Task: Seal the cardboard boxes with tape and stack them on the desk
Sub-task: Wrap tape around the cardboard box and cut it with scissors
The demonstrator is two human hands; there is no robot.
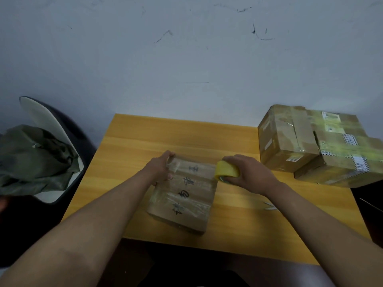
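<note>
Lying flat near the middle of the yellow wooden bench [132,141], a brown cardboard box [183,195] is seen with four dark handwritten characters running down its top face. Its surface is covered with glossy strips of clear tape. The far left corner of the box is gripped by the left hand [160,168], whose fingers [169,176] are curled around the box edge. A roll of yellow tape [227,170] is held at the far right corner of the box by the right hand [248,172], the fingers closed over the top of the roll. The roll is pressed close against the box edge, and a stretch of clear tape appears to be drawn across the far end of the box between the two hands, though its exact extent cannot be told.

At the far right of the bench, a group of already taped boxes [290,137] is stacked, their sides marked with white labels and yellowish tape. A pale object, possibly scissors [271,207], is partly hidden behind the right forearm. To the left of the bench, a chair [51,121] is draped with green cloth [35,158].
</note>
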